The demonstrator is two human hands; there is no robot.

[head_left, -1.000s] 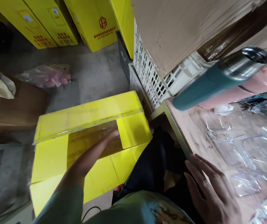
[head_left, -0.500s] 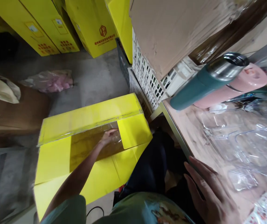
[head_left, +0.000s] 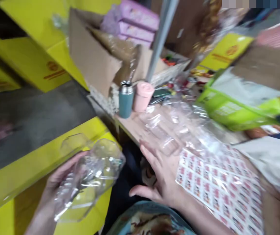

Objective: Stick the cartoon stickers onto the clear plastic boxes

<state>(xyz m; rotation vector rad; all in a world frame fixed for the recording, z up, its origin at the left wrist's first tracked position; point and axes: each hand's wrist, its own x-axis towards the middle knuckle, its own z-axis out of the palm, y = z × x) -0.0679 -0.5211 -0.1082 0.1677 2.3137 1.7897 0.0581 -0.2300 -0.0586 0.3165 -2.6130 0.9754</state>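
My left hand (head_left: 61,174) grips a clear plastic blister pack (head_left: 91,179), opened out, above the yellow carton (head_left: 44,147). Its fingers are partly hidden behind the clear plastic. Fingers spread and holding nothing, my right hand (head_left: 158,174) hovers by the edge of the table (head_left: 136,132). Beside that hand lies a sheet of printed stickers (head_left: 218,186). Further up the table are more clear plastic packs (head_left: 161,130), blurred by motion.
A teal flask (head_left: 125,101) and a pink cup (head_left: 143,96) stand at the table's far corner. Behind them is an open cardboard box (head_left: 93,58). A green bag (head_left: 230,111) sits at the right, and yellow cartons (head_left: 29,62) stand on the floor at left.
My left hand has come up out of the yellow carton and now holds a clear blister pack. My right hand stays open at the table edge. The view has swung right.
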